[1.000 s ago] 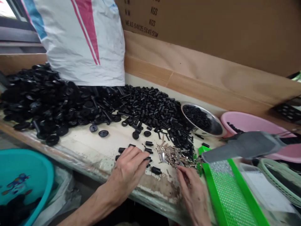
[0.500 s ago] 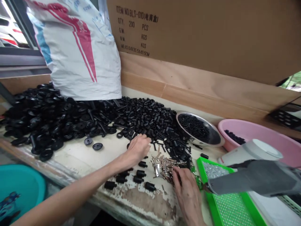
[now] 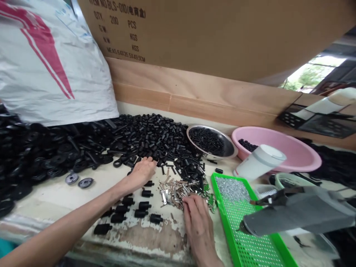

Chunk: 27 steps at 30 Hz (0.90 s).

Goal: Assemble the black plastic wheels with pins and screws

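Observation:
My left hand (image 3: 144,171) is at the front edge of a heap of short black plastic tubes (image 3: 155,137), its fingertips drawn together. Whatever they may hold is hidden. Over the right side of a loose pile of small metal strips (image 3: 174,191) rests my right hand (image 3: 198,222). Its fingers are bent and pressed together, with their tips among the metal pieces; I cannot make out what is in them. Several black cylinders with narrow stubs (image 3: 144,205) lie in loose rows on the worn tabletop (image 3: 150,237), below my left hand.
Right of my hand stand a green perforated tray (image 3: 222,218) with tiny silvery parts and a grey power screwdriver (image 3: 292,213). Behind are a steel bowl (image 3: 232,148), a pink basin (image 3: 294,152) and a white cup (image 3: 260,159). Black discs (image 3: 61,155) heap beside a white sack (image 3: 75,89).
The view has swung right, so the sack and heaps sit further left and more of the pink basin shows. Both hands remain near the same heaps.

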Tool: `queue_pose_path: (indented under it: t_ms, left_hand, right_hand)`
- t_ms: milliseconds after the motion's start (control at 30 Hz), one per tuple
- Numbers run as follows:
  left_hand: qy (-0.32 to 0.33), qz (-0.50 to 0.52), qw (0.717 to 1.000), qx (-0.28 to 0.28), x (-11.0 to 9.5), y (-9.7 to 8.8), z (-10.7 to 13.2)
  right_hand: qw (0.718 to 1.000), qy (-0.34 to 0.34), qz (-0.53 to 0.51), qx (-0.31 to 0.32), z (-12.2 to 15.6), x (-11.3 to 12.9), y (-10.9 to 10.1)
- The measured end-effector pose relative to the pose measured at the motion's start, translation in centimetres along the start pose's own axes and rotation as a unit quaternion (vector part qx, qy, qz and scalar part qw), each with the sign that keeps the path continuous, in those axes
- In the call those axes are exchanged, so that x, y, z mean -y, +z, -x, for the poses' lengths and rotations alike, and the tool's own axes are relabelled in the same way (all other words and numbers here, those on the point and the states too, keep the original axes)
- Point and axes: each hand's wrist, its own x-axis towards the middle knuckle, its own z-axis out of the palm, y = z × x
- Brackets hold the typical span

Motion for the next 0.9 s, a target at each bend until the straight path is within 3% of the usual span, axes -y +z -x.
queue_pose_path:
  t_ms: [167,267,433,600,767,900]
  left_hand:
    - [-0.015,0.095,0.995,0.011,0.1,-1.7,-0.1]
    - [-0.05,0.182,0.982,-0.006,-0.3,-3.0,-0.6]
    - [-0.12,0.387,0.914,-0.014,-2.4,-4.8,1.2]
    - [-0.175,0.531,0.829,-0.016,-6.0,-3.3,6.3]
    - [-0.217,0.597,0.773,0.002,-8.1,-0.9,9.4]
    - [-0.228,0.63,0.742,0.022,-8.3,-1.1,10.3]
  right_hand:
    - [0.992,0.079,-0.096,0.029,-0.9,0.4,-0.4]
    - [0.973,0.153,-0.169,0.038,-1.5,0.2,-1.0]
    - [0.9,0.265,-0.336,0.08,-2.4,0.9,-2.2]
    - [0.835,0.295,-0.457,0.082,-3.2,4.2,-2.2]
    - [0.806,0.298,-0.507,0.065,-3.4,6.4,-2.0]
    - [0.789,0.305,-0.531,0.048,-3.2,6.9,-2.1]
